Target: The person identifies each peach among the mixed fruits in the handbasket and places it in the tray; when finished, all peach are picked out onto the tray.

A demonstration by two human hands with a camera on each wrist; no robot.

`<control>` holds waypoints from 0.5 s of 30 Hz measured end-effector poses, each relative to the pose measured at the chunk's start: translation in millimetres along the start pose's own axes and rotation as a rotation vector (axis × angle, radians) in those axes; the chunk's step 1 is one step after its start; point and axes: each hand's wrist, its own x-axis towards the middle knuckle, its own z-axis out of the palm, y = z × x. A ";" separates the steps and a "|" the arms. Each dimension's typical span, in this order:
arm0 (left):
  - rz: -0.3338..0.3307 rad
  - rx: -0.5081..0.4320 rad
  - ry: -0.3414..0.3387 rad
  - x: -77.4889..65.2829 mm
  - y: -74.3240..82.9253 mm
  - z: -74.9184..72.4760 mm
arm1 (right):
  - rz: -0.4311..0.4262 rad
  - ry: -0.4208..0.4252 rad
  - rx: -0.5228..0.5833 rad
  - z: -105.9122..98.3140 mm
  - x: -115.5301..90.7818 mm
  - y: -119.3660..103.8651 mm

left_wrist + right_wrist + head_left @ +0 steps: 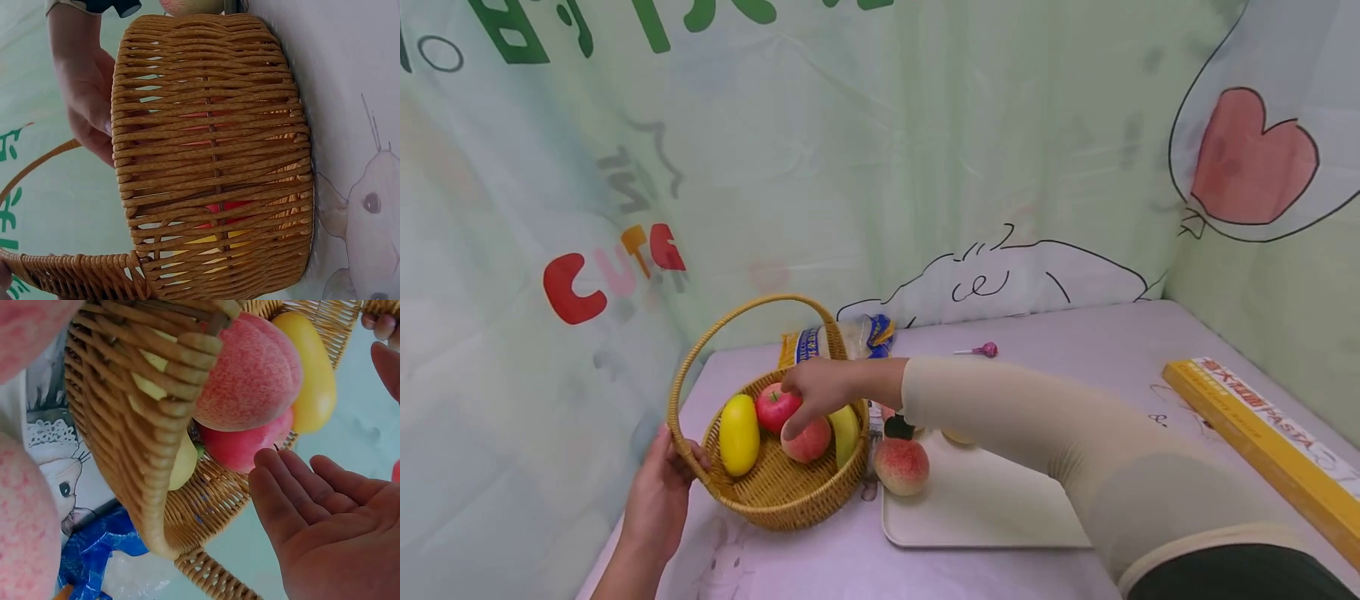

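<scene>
My left hand (658, 492) grips the handle of a wicker basket (790, 515) close to its rim, at the basket's left side. Inside lie a yellow mango (740, 437), a red apple (775, 408), a pink peach (811, 442) and a banana (846, 437). My right hand (820, 387) reaches in over the far rim, above the apple and peach. Seen from the right wrist, its fingers (306, 494) are extended and apart from the peach (247, 375), holding nothing. Wicker wall hides most of the fruit in the left wrist view.
Right of the basket, a cream tray (985, 521) bears another peach (902, 467), and my right forearm crosses over it. Behind the basket lies a blue and yellow plastic bag (808, 343). A lollipop (988, 350) lies farther back; a long pasta box (1262, 442) is at the right.
</scene>
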 end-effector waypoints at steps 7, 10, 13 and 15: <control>-0.024 0.016 0.020 0.8 2.0 -0.1 | 0.055 -0.052 -0.098 3.9 16.3 -4.4; -0.032 0.019 0.026 1.8 2.6 0.2 | 0.040 -0.091 -0.168 3.6 23.0 -4.4; -0.036 0.024 0.035 2.2 2.9 0.9 | 0.022 -0.127 -0.217 4.5 28.3 -4.3; -0.040 0.025 0.040 2.2 3.0 1.5 | 0.034 -0.152 -0.212 6.4 29.9 -5.2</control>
